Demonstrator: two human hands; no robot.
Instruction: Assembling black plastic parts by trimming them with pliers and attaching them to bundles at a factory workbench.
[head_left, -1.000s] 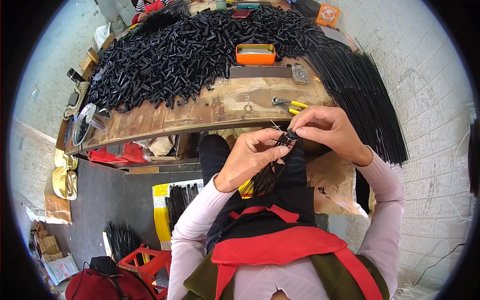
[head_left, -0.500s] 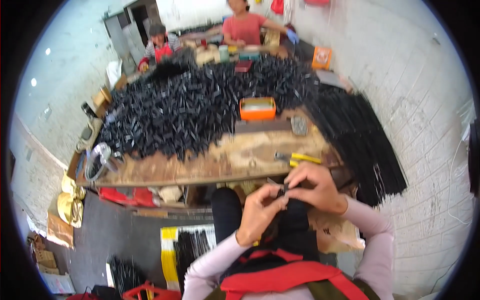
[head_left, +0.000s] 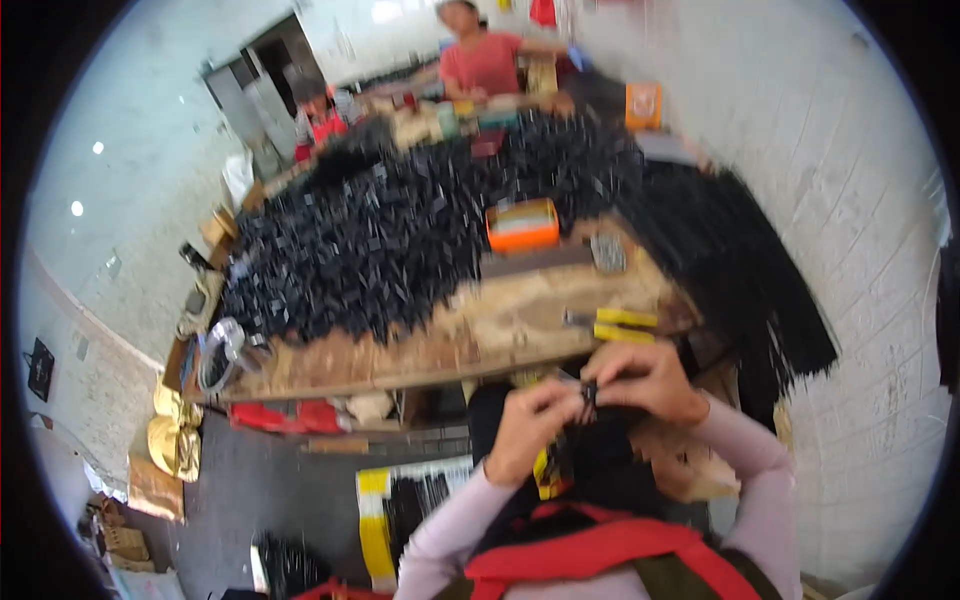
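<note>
Above my lap, just off the table's front edge, both hands meet around a small black piece (head_left: 589, 393). My left hand (head_left: 535, 425) pinches it from one side with thumb and fingers. From the other side my right hand (head_left: 645, 382) grips it, fingers curled. The piece's exact kind is too small and blurred to make out. Close beyond my right hand, pliers with yellow handles (head_left: 625, 324) lie on the wooden table (head_left: 400, 358). A large heap of short black pieces (head_left: 350, 240) covers much of the tabletop.
An orange box (head_left: 522, 228) and a grey block (head_left: 607, 253) stand mid-table. Long black strips (head_left: 745, 265) hang over the right edge. A clear plastic item (head_left: 228, 350) sits at the left corner. Two people are at the far end, one in a red top (head_left: 482, 62).
The view has shifted and tilted slightly, so the table sits a little lower and further right. Both hands stay together on the small black piece.
</note>
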